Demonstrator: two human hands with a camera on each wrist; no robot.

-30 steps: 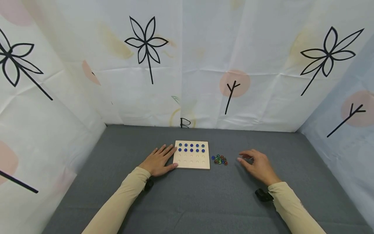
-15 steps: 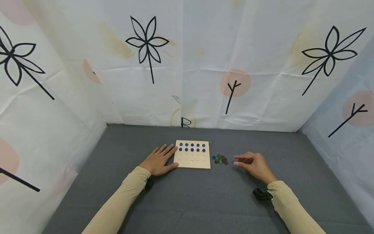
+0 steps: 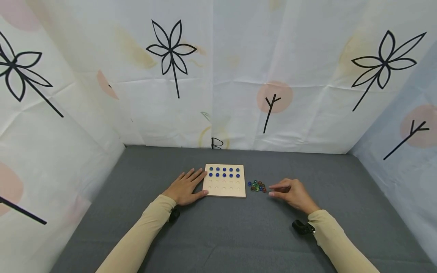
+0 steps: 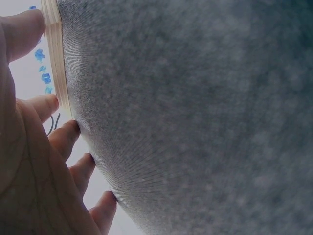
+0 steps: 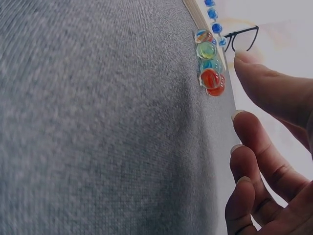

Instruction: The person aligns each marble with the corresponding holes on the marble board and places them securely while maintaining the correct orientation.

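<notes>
Board lies flat on the grey cloth, its two far rows set with blue marbles, its two near rows of holes unfilled. Left hand is spread and grasps nothing; its thumb appears to rest on the near left corner, its index finger at the left edge. Right hand is released: thumb and forefinger stand apart with nothing between them, just beside the loose pile to the board's right.

Risks, as judged. The pile is tightly clustered; fingertips closing on one marble could nudge its neighbours and scatter them. The red marble at the near right lies closest to the fingers and is most exposed to a knock. Smooth glass could squirt from an off-centre pinch. The cloth's level and grip cannot be told; no wall around the pile would stop a roller. Should the left hand push sideways, the board could slide into the pile, and a jolt could unseat the filled rows.
</notes>
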